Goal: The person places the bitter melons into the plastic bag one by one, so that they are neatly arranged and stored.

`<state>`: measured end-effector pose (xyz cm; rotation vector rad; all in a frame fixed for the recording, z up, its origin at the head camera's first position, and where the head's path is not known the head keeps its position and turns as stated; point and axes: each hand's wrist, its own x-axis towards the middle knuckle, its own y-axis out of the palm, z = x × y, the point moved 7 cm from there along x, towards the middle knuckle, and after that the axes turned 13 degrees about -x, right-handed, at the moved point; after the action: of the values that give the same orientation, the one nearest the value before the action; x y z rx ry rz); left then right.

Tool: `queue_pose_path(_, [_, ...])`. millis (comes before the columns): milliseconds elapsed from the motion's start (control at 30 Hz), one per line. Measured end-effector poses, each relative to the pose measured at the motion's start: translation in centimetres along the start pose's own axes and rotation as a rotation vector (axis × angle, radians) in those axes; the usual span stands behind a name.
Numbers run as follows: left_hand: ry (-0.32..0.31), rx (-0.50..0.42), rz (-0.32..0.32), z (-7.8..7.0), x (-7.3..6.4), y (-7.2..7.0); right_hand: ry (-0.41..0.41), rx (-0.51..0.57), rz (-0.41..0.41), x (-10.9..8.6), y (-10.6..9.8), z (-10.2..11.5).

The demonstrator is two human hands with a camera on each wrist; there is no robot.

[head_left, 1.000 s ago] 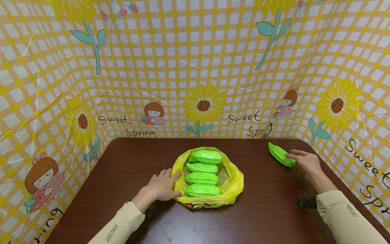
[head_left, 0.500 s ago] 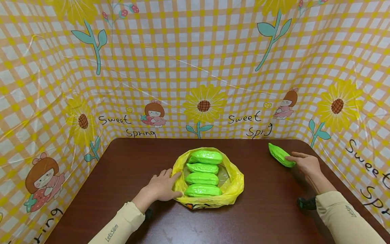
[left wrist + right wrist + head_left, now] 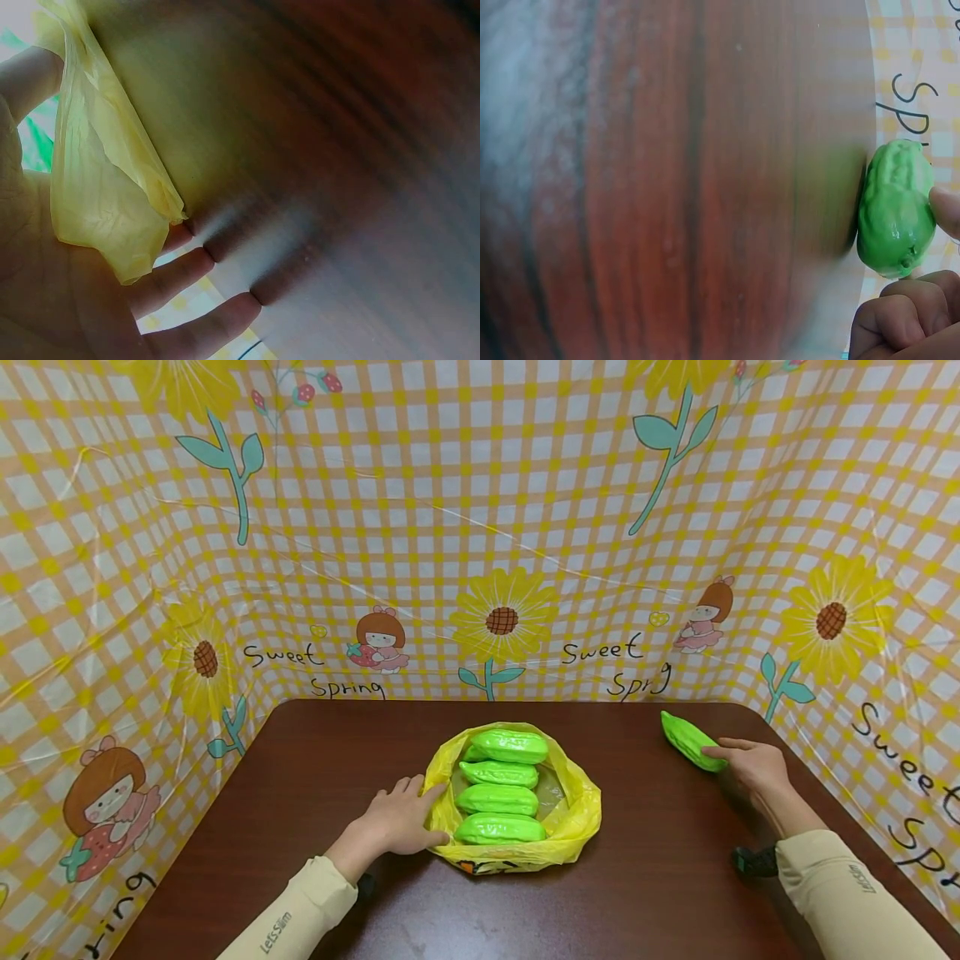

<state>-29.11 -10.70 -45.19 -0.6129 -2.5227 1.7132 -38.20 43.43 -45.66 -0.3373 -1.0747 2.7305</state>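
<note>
In the head view, a yellow plastic bag (image 3: 581, 827) stands with its mouth rolled wide. Several green bitter melons (image 3: 498, 798) lie inside it in a column. My left hand (image 3: 397, 817) rests against the bag's left side, fingers spread. In the left wrist view the bag's rim (image 3: 112, 172) lies over the palm and thumb base, while the straight fingertips (image 3: 244, 304) touch the table. At the far right, another bitter melon (image 3: 692, 742) lies on the table. My right hand (image 3: 753, 768) holds its near end with thumb and finger. The other fingers (image 3: 911, 311) curl under the palm.
The dark brown table (image 3: 337, 743) has rounded far corners. A checked curtain (image 3: 495, 527) printed with sunflowers surrounds it at the back and sides. A black wrist device (image 3: 756, 860) hangs beneath the right wrist.
The right hand's fingers have shifted very slightly at the lone bitter melon, which stays in place. The left hand, the bag and its contents have not visibly moved.
</note>
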Motion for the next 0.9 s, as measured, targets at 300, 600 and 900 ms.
queue_pose_path(300, [-0.006,-0.003,0.004,0.27,0.21,0.21,0.005,0.005,-0.007,-0.08,0.06,-0.07])
queue_pose_path(600, [-0.005,0.000,0.004,0.31,0.35,0.35,0.019,-0.029,-0.015,0.03,0.05,-0.03])
queue_pose_path(900, [-0.012,-0.006,0.003,0.21,0.25,0.30,0.005,-0.058,-0.011,-0.02,-0.01,0.13])
